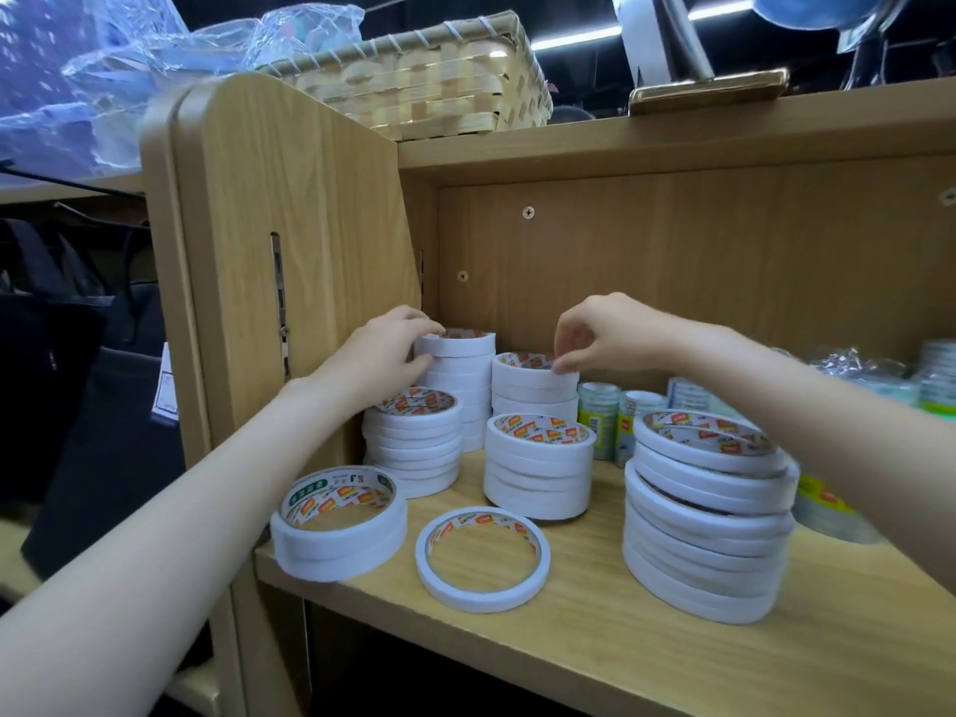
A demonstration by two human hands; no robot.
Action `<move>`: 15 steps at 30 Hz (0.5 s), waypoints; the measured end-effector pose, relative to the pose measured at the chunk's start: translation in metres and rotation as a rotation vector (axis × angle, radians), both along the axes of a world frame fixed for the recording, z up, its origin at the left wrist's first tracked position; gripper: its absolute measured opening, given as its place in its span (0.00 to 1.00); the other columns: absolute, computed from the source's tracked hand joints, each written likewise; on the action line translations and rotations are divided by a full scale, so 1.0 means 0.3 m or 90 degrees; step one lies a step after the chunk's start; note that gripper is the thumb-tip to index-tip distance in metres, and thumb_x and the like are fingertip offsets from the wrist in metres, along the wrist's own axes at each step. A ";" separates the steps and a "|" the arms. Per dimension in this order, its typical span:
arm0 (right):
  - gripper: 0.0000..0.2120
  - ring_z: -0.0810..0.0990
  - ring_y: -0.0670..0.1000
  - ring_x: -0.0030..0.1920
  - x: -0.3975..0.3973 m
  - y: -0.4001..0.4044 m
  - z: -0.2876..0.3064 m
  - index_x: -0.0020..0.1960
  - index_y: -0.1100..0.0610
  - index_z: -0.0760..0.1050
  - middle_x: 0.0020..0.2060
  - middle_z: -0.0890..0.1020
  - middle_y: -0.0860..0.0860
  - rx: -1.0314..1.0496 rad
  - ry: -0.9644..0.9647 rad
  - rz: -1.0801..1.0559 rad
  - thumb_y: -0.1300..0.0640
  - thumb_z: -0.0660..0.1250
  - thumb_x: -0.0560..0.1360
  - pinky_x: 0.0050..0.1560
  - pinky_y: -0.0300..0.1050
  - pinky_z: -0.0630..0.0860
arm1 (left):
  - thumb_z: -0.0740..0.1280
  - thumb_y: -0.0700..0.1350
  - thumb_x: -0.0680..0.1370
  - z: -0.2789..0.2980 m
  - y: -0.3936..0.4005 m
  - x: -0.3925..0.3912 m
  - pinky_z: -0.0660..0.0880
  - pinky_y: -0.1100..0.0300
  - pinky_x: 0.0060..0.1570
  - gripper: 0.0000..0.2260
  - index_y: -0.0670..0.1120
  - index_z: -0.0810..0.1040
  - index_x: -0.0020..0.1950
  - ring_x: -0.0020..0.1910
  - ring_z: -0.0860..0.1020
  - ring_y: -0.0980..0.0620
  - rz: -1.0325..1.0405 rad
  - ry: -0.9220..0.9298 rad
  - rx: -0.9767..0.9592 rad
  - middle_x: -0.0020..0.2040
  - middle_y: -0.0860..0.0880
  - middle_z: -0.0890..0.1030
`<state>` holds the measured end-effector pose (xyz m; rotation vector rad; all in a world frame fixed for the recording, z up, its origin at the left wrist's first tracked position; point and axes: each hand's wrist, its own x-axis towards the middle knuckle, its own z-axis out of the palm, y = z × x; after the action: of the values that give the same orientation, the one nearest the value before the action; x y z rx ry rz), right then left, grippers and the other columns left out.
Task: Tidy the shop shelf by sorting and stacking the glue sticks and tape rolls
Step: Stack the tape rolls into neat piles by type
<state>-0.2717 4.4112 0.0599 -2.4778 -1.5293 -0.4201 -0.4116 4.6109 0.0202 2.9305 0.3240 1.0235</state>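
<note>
Tape rolls stand in white stacks on the wooden shelf point(595, 613). Left hand point(383, 354) grips the top of the far-left stack point(458, 385). Right hand point(595, 336) pinches the top roll of the neighbouring far stack point(533, 388). One single roll point(482, 558) lies flat near the front edge.

Tape stacks point(538, 468) on shelf point(595, 628); basket point(439, 80) above

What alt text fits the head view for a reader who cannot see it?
Two hands reach into a wooden shelf of stacked white tape rolls: the left hand holds the back-left stack, the right hand pinches the top roll beside it. One single roll lies flat in front.
</note>
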 end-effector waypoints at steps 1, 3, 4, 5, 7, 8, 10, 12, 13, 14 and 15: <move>0.05 0.78 0.49 0.48 -0.026 -0.023 0.004 0.44 0.50 0.77 0.42 0.79 0.47 0.015 0.000 0.017 0.49 0.70 0.72 0.50 0.44 0.74 | 0.63 0.41 0.78 -0.004 -0.013 -0.037 0.65 0.61 0.61 0.15 0.46 0.74 0.64 0.62 0.71 0.49 -0.016 -0.016 -0.013 0.65 0.48 0.71; 0.03 0.78 0.47 0.48 -0.095 -0.066 0.003 0.45 0.49 0.78 0.43 0.80 0.46 0.022 0.014 0.071 0.51 0.70 0.72 0.51 0.42 0.74 | 0.64 0.42 0.77 -0.014 -0.042 -0.126 0.67 0.63 0.57 0.10 0.48 0.78 0.57 0.53 0.74 0.53 -0.055 -0.021 -0.055 0.58 0.51 0.74; 0.04 0.78 0.46 0.48 -0.136 -0.081 -0.002 0.47 0.50 0.78 0.44 0.80 0.45 -0.004 0.021 0.091 0.52 0.70 0.72 0.50 0.40 0.73 | 0.64 0.42 0.77 -0.021 -0.061 -0.173 0.70 0.61 0.56 0.08 0.50 0.79 0.54 0.50 0.75 0.55 -0.074 -0.006 -0.080 0.55 0.52 0.76; 0.07 0.77 0.45 0.49 -0.177 -0.090 -0.009 0.51 0.50 0.78 0.45 0.79 0.44 -0.051 0.019 0.098 0.52 0.70 0.72 0.49 0.38 0.72 | 0.65 0.43 0.77 -0.028 -0.078 -0.218 0.72 0.59 0.54 0.06 0.50 0.79 0.51 0.49 0.76 0.55 -0.083 0.019 -0.097 0.52 0.52 0.79; 0.16 0.75 0.46 0.52 -0.239 -0.085 -0.036 0.58 0.51 0.74 0.51 0.78 0.45 -0.170 -0.001 0.074 0.52 0.70 0.72 0.53 0.39 0.72 | 0.65 0.45 0.77 -0.048 -0.105 -0.289 0.74 0.60 0.52 0.05 0.50 0.80 0.50 0.47 0.77 0.58 -0.073 0.090 -0.099 0.48 0.53 0.81; 0.20 0.75 0.47 0.53 -0.260 -0.076 -0.052 0.62 0.51 0.71 0.54 0.77 0.46 -0.217 -0.006 0.051 0.52 0.70 0.72 0.55 0.42 0.72 | 0.65 0.46 0.77 -0.059 -0.112 -0.315 0.75 0.62 0.50 0.05 0.51 0.80 0.49 0.46 0.78 0.60 -0.068 0.124 -0.098 0.47 0.54 0.82; 0.28 0.72 0.49 0.51 -0.291 -0.052 -0.095 0.68 0.50 0.64 0.57 0.75 0.48 -0.275 0.001 0.000 0.53 0.71 0.71 0.48 0.44 0.73 | 0.65 0.48 0.77 -0.081 -0.118 -0.355 0.74 0.67 0.46 0.05 0.52 0.80 0.48 0.43 0.78 0.63 -0.073 0.177 -0.114 0.45 0.56 0.82; 0.34 0.69 0.50 0.46 -0.310 -0.034 -0.134 0.72 0.50 0.57 0.53 0.73 0.51 -0.322 -0.024 -0.055 0.56 0.70 0.71 0.34 0.40 0.67 | 0.67 0.51 0.75 -0.096 -0.114 -0.384 0.73 0.70 0.44 0.06 0.53 0.80 0.49 0.42 0.78 0.66 -0.091 0.232 -0.149 0.44 0.58 0.82; 0.35 0.68 0.50 0.45 -0.318 -0.030 -0.147 0.73 0.51 0.55 0.54 0.74 0.53 -0.333 -0.045 -0.073 0.58 0.69 0.72 0.30 0.38 0.63 | 0.68 0.52 0.74 -0.104 -0.112 -0.394 0.73 0.71 0.44 0.06 0.53 0.80 0.49 0.43 0.77 0.68 -0.098 0.274 -0.170 0.45 0.60 0.81; 0.34 0.69 0.52 0.45 -0.320 -0.029 -0.158 0.73 0.52 0.55 0.56 0.74 0.54 -0.322 -0.064 -0.076 0.59 0.69 0.72 0.30 0.39 0.64 | 0.69 0.52 0.73 -0.113 -0.112 -0.402 0.72 0.73 0.44 0.07 0.55 0.78 0.50 0.43 0.76 0.69 -0.104 0.324 -0.176 0.45 0.62 0.80; 0.33 0.71 0.53 0.48 -0.322 -0.034 -0.165 0.72 0.53 0.56 0.58 0.74 0.54 -0.286 -0.084 -0.063 0.59 0.68 0.72 0.34 0.40 0.67 | 0.70 0.52 0.73 -0.121 -0.114 -0.407 0.71 0.74 0.43 0.07 0.56 0.77 0.49 0.43 0.75 0.70 -0.108 0.365 -0.170 0.44 0.63 0.78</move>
<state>-0.3684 4.4011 0.0105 -2.9263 -1.7140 -0.2841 -0.5338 4.5767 -0.0162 2.8712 0.1908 0.0908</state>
